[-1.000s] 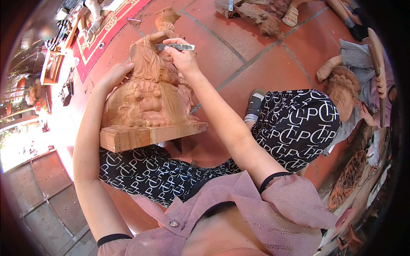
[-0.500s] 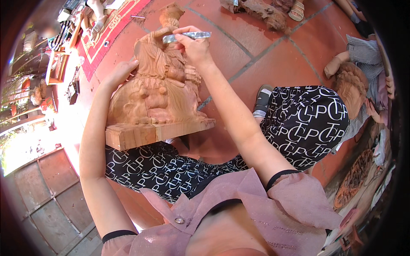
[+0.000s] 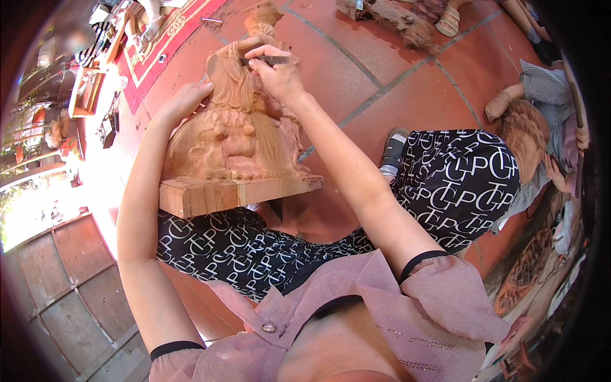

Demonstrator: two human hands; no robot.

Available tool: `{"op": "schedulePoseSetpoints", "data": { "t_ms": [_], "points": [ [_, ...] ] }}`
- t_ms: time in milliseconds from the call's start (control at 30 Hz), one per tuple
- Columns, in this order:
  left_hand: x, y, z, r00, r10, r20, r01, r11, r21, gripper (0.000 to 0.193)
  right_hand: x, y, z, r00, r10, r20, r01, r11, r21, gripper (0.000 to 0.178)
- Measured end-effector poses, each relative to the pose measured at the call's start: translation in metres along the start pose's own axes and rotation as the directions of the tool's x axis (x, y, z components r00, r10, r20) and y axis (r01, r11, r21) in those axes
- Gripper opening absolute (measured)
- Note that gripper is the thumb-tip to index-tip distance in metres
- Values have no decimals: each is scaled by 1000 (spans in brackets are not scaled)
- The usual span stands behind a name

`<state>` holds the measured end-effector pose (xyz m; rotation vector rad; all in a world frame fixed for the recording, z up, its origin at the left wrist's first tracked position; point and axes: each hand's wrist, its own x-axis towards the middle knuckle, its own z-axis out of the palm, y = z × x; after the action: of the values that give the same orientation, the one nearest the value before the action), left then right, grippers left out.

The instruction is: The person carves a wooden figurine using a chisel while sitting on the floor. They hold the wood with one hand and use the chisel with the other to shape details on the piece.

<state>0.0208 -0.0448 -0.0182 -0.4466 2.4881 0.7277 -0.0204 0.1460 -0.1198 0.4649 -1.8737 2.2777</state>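
Note:
A reddish-brown wooden statue [image 3: 248,143] with carved folds and a thick flat base leans over my lap, its narrow top pointing away from me. My left hand [image 3: 184,102] is cupped against the statue's left side, and some of its fingers are hidden behind the wood. Near the upper part, my right hand [image 3: 280,75] pinches a thin flat strip [image 3: 275,60], greyish and dark from this angle. The strip's far end meets the carved folds just below the neck of the top piece. What the strip is made of I cannot make out.
A rough wood piece [image 3: 401,28] lies on the red tile floor [image 3: 356,76] at the far side, beside a sandaled foot. At right, another person holds a carved wooden piece [image 3: 525,137]. A red patterned mat [image 3: 149,70] is at upper left.
The strip has turned in my right hand, from showing its broad shiny face to a thinner dark edge. My right hand has shifted slightly down and left; the view has shifted a little.

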Motion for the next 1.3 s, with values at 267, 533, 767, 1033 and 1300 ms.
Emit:
{"op": "schedulePoseSetpoints", "data": {
  "t_ms": [267, 533, 767, 1033, 1300],
  "points": [
    [-4, -2, 0, 1000, -8, 10, 8, 1000, 11, 38, -8, -28, -25, 913, 310, 267, -365, 912, 189, 9],
    [0, -1, -4, 997, 35, 74, -40, 997, 70, 46, -21, -17, -19, 962, 259, 92, -273, 940, 205, 15],
    [13, -13, -5, 994, 56, 91, -65, 993, 99, 46, -21, -26, -8, 982, 189, 18, -190, 976, 107, 16],
    [13, -10, -3, 996, 59, 61, -66, 990, 128, 43, -49, -24, 15, 962, -271, 42, 273, 931, -243, 10],
    [21, -20, 0, 996, 44, 74, -50, 995, 90, 43, -49, -35, 5, 1000, -11, 7, 12, 997, -81, 13]
  ]
}}
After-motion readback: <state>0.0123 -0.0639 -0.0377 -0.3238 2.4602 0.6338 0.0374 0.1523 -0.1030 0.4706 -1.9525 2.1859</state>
